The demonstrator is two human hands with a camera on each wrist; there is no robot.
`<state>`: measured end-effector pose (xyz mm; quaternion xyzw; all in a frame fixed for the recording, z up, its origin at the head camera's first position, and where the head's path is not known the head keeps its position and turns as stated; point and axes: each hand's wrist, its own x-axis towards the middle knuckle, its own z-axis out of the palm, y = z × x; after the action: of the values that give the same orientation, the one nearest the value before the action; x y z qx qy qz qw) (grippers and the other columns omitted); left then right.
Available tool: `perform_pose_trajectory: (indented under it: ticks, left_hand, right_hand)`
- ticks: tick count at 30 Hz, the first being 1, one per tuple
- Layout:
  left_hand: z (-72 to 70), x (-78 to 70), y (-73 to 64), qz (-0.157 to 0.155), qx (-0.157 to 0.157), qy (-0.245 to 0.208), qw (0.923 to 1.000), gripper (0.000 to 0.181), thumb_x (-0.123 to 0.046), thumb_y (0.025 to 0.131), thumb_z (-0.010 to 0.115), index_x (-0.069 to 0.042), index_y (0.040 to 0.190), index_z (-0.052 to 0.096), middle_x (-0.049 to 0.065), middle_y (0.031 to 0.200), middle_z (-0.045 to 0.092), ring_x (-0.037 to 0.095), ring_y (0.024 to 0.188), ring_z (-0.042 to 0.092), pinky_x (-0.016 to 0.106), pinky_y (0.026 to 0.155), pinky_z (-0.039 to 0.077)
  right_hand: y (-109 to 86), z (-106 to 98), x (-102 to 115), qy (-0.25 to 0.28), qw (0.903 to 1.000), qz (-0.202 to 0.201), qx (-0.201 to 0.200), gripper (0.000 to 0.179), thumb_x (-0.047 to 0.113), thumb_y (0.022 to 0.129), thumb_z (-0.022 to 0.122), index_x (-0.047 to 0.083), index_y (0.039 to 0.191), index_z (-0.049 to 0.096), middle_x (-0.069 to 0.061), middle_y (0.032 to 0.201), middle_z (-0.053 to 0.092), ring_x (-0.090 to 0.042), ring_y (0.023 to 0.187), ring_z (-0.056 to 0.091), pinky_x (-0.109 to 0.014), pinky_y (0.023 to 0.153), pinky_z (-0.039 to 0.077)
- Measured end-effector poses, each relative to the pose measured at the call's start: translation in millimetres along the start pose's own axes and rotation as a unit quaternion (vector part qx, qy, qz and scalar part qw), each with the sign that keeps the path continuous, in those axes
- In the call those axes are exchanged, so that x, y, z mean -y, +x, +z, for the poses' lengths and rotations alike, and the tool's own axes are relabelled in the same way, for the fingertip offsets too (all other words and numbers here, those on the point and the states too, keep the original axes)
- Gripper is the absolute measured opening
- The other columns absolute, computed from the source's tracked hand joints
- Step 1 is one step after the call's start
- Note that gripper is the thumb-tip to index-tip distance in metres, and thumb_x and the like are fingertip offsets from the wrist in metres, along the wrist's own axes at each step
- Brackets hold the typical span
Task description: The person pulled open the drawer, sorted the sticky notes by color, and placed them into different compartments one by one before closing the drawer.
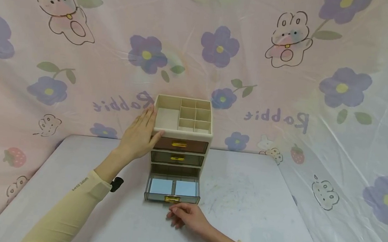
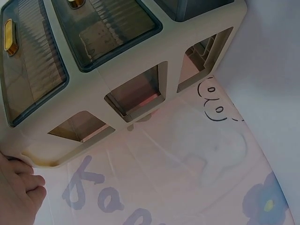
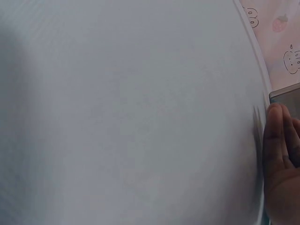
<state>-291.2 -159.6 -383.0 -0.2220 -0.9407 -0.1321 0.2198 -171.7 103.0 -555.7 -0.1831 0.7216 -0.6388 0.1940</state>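
Observation:
A cream desktop drawer organizer (image 1: 183,134) stands on the table, its open top split into one large and several small compartments. My left hand (image 1: 139,135) lies with straight fingers along its upper left side, the thumb at the front edge. The bottom drawer (image 1: 173,189), clear grey with a gold handle (image 1: 172,199), is pulled out and shows two light-blue flat pieces (image 1: 161,186) inside. The brown top drawer (image 1: 179,145) and grey middle drawer (image 1: 177,158) are pushed in. Just in front of the bottom drawer, my right hand (image 1: 188,216) hangs loosely curled, holding nothing; whether it touches the drawer is unclear.
The white table (image 1: 243,196) extends around the organizer on both sides. Behind it and at the sides hangs a pink curtain (image 1: 189,27) printed with rabbits and purple flowers. Side cutouts (image 2: 138,96) in the organizer show in the left wrist view.

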Motion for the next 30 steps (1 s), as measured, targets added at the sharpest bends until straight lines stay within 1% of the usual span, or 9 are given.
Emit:
perform_pose_trajectory:
  ticks: [5, 12, 18, 30]
  left_hand:
    - [0.2, -0.6, -0.2, -0.001, 0.002, -0.002, 1.0, 0.082, -0.048, 0.11, 0.04, 0.009, 0.162, 0.012, 0.027, 0.171, 0.01, 0.044, 0.158, 0.014, 0.056, 0.127, 0.016]
    - [-0.3, -1.8, -0.6, -0.004, 0.007, -0.002, 1.0, 0.082, -0.048, 0.11, 0.041, 0.008, 0.162, 0.011, 0.024, 0.171, 0.005, 0.043, 0.158, 0.013, 0.056, 0.127, 0.016]
    - [-1.1, -2.2, -0.5, -0.004, 0.007, -0.001, 1.0, 0.082, -0.047, 0.11, 0.041, 0.009, 0.162, 0.012, 0.025, 0.171, 0.007, 0.044, 0.158, 0.013, 0.056, 0.127, 0.015]
    - [-1.2, -2.6, -0.4, -0.005, 0.006, -0.002, 1.0, 0.082, -0.047, 0.111, 0.041, 0.009, 0.162, 0.013, 0.025, 0.171, 0.007, 0.044, 0.158, 0.014, 0.056, 0.127, 0.016]
  right_hand:
    - [1.9, -0.3, -2.9, 0.029, 0.9994, 0.015, -0.011, 0.034, 0.018, 0.109, 0.055, -0.011, 0.122, 0.068, -0.024, 0.108, 0.075, -0.017, 0.078, 0.07, -0.024, 0.066, 0.06]
    - [5.2, -0.4, -4.9, 0.056, 0.9977, 0.031, -0.024, 0.04, 0.025, 0.111, 0.053, -0.011, 0.122, 0.067, -0.022, 0.108, 0.075, -0.014, 0.077, 0.069, -0.024, 0.067, 0.06]
    - [6.9, -1.4, -6.2, 0.065, 0.9972, 0.027, -0.027, 0.043, 0.026, 0.111, 0.052, -0.013, 0.121, 0.067, -0.023, 0.106, 0.075, -0.012, 0.076, 0.07, -0.025, 0.068, 0.06]
    - [10.4, -1.6, -6.6, 0.062, 0.9973, 0.022, -0.032, 0.042, 0.025, 0.111, 0.052, -0.014, 0.119, 0.067, -0.021, 0.103, 0.076, -0.012, 0.074, 0.069, -0.025, 0.067, 0.061]
